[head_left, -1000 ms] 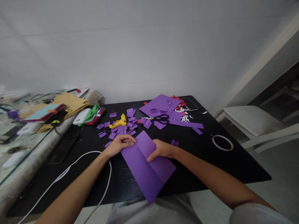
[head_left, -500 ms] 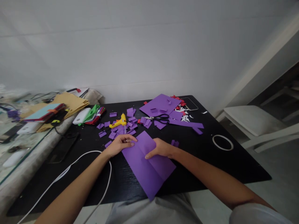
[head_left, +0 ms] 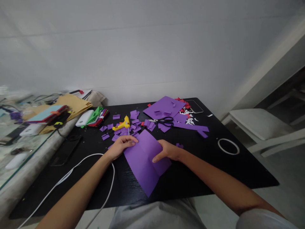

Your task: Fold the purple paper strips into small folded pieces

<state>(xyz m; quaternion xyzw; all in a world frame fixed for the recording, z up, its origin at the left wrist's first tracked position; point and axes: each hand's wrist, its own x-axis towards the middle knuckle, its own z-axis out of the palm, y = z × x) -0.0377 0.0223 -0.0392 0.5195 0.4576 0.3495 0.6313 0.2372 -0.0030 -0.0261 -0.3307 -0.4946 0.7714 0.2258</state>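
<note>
Between my hands is a sheet of purple paper (head_left: 140,159), creased down its length, its right part bent upward. My left hand (head_left: 122,146) pinches its upper left edge. On the right side, my right hand (head_left: 168,151) grips the raised part, thumb on the near face and fingers behind it, partly hidden. Just beyond lie many small folded purple paper pieces (head_left: 136,128) and a yellow glue gun (head_left: 122,124). Black-handled scissors (head_left: 165,121) rest farther back, beside a larger purple sheet (head_left: 162,106).
Red and white paper scraps (head_left: 189,119) lie at the back right. A white ring (head_left: 228,146) sits on the black table (head_left: 205,171). A white cable (head_left: 113,178) loops at the left, near a dark phone (head_left: 65,152). A white chair (head_left: 252,124) stands at the right.
The purple sheet has shifted slightly up and left, and its right part is bent up more steeply. My right hand has moved a little rightward with it; my left hand keeps its hold.
</note>
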